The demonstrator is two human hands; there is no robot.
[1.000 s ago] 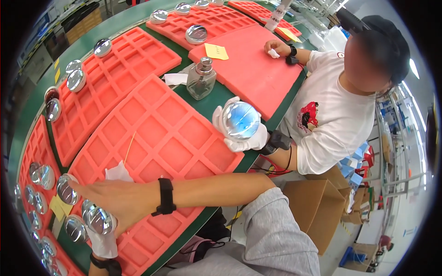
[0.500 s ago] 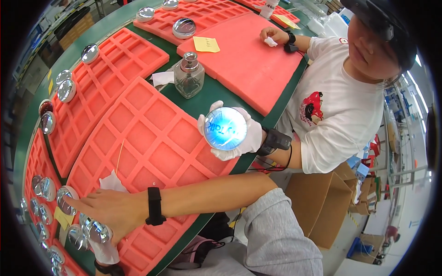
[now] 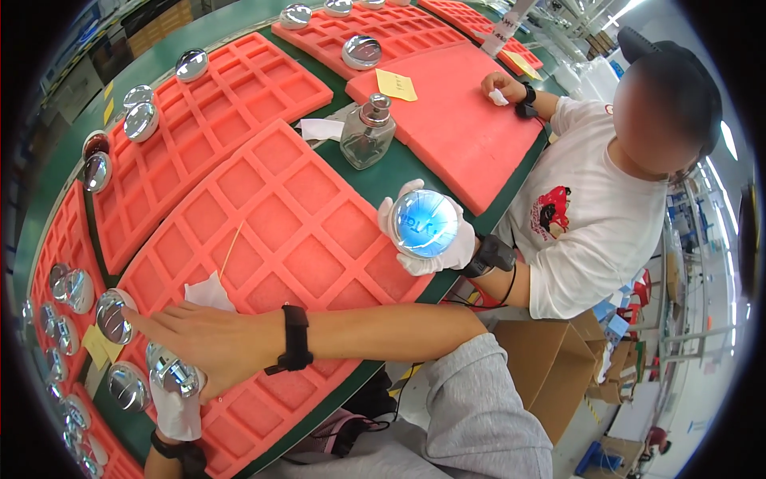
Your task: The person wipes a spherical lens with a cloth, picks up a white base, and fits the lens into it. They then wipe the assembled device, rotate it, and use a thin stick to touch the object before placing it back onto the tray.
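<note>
Steady the domed glass lens [image 3: 182, 382] at the pink foam tray's [image 3: 287, 207] left edge.
Grasped in the gloved left hand [image 3: 177, 413]; with the bare right hand [image 3: 223, 343] extended across, cannot tell whether pinching or merely touching. Avoid smudging the shiny face.

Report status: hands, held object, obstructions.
White-gloved left hand holding shiny round glass lens. Bare right hand partly covering it, contact unclear. Crumpled white wipe alongside right hand.

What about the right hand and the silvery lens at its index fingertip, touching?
Cannot tell: in the head view, the right hand overlaps the silvery lens, hiding any contact or gap.
</note>
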